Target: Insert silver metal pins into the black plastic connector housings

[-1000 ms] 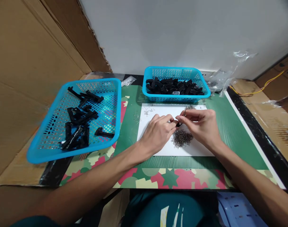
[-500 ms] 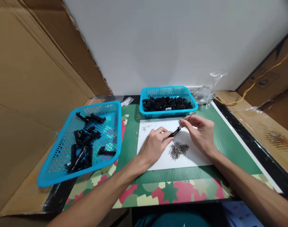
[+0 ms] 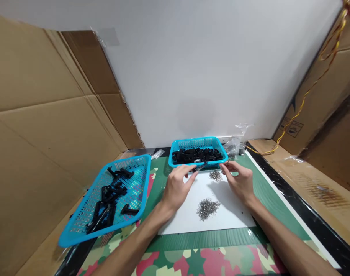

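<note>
My left hand [image 3: 177,188] pinches a slim black plastic part [image 3: 202,166] between thumb and fingers, its far end tilted up in front of the far basket. To the right, my right hand [image 3: 239,180] is closed, thumb against fingertips, on something thin and dark that I cannot make out. The two hands are apart over a white sheet [image 3: 186,222]. Between them lies a small pile of tiny metal pieces [image 3: 215,176]; a larger pile of tiny metal pieces [image 3: 208,209], perhaps springs, lies nearer me.
A blue basket [image 3: 149,184] with several black plastic parts stands at the left. Another blue basket [image 3: 198,138], full of small black parts, is at the back. Clear plastic bags [image 3: 232,147] lie beside it. Cardboard walls [image 3: 48,134] and a yellow cable [image 3: 301,111] flank the table.
My view has tilted up. My hands have moved apart, and the black part is away from my right fingertips. The smaller metal pile, hidden before, now shows between the hands.
</note>
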Tool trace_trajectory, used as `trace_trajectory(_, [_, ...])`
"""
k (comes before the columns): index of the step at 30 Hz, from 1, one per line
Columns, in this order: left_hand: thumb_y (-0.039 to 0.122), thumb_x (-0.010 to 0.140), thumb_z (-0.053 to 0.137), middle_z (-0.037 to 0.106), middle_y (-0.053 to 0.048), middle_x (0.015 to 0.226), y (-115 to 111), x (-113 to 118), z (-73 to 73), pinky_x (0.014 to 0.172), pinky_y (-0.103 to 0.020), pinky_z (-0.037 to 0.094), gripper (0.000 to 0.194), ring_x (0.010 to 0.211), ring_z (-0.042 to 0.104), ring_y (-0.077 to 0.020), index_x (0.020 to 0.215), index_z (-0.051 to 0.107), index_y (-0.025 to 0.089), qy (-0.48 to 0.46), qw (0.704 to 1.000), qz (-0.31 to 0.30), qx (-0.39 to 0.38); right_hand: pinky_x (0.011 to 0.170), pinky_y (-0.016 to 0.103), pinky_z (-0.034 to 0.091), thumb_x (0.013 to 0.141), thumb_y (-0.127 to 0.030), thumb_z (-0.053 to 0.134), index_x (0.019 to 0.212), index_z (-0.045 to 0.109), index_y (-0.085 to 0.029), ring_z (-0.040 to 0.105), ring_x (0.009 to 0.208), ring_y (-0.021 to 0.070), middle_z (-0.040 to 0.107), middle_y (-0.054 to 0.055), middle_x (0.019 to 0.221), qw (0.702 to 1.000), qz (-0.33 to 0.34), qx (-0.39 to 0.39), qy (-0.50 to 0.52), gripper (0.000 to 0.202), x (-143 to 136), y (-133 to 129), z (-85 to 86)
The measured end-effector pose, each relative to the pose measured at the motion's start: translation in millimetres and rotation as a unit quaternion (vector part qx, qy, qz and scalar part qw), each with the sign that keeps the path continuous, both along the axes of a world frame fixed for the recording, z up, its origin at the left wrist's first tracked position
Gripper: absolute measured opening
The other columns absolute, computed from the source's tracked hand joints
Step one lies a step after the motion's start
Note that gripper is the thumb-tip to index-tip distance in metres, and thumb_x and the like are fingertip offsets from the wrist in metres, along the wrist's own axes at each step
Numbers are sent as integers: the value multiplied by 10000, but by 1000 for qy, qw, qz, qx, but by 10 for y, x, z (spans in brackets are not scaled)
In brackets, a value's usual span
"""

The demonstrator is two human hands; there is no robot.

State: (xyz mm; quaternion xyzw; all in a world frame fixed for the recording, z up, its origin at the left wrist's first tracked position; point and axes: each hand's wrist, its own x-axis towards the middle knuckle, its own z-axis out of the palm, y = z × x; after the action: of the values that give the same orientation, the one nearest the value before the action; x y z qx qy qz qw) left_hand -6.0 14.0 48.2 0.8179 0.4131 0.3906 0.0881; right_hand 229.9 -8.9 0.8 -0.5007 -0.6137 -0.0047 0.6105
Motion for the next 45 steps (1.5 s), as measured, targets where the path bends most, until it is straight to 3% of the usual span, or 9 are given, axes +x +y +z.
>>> trace_trajectory(4, [288,989,681,815,-79,1070,442,211,500,840,-334,573,209,880,741,-216,1134,795,190,112,990,73,-46,606,247,553,1012,-317,655,877,724,-195,701,576,149,753,12,712,999,-4,21,-48,195,9,9,-18])
trace_trajectory(7, [272,960,704,822,-93,1045,826,436,714,853,-335,556,188,939,752,-246,1090,817,194,159,984,67,-46,596,242,524,1028,-299,626,886,723,-196,699,574,143,754,11,722,997,3,30,-70,201,16,9,-29])
trace_trajectory(14, [238,843,791,823,-97,961,1332,724,651,1029,-399,478,61,998,739,-292,880,828,208,285,957,-25,-58,583,238,454,1042,-264,603,863,696,-194,686,566,135,745,12,726,996,10,29,-89,213,33,30,-14])
trace_trajectory(19, [383,994,595,812,-100,1124,1375,649,555,1074,-415,454,288,1061,720,-283,1026,823,210,280,951,-81,-105,621,253,440,1071,-305,548,910,703,-193,712,627,164,786,57,813,995,6,-6,-98,250,114,-12,13])
trace_trajectory(26, [495,1049,442,771,-117,1226,1049,-238,753,913,-328,534,490,1066,703,-229,1259,749,176,175,966,-95,-166,595,276,360,1097,-333,427,870,610,-218,575,543,171,659,26,676,981,73,-101,-149,314,226,-56,-16])
trace_trajectory(31, [509,972,495,781,-90,897,883,-1242,928,714,-291,497,466,787,679,-215,1009,792,152,250,950,75,-171,594,273,339,1092,-275,361,963,583,-228,542,596,180,621,14,729,962,123,-156,-185,261,167,-74,-35])
trace_trajectory(35, [429,866,600,778,-97,903,786,-1818,816,724,-298,473,306,819,696,-258,916,788,193,321,918,170,-158,635,286,381,1102,-292,327,968,569,-231,564,669,194,656,33,812,949,169,-191,-186,283,169,-64,-49])
trace_trajectory(39, [450,844,608,761,-97,886,736,-2058,595,721,-313,477,310,836,702,-293,965,777,219,370,891,209,-161,729,314,441,1088,-331,389,989,621,-222,668,831,236,738,77,949,941,203,-210,-172,275,231,-20,-95])
trace_trajectory(45, [449,678,744,770,-93,944,947,-2097,416,810,-307,503,230,978,701,-305,781,727,244,394,885,160,-188,724,314,449,1048,-258,453,937,693,-202,685,837,231,766,93,950,923,239,-228,-195,270,205,-20,-91])
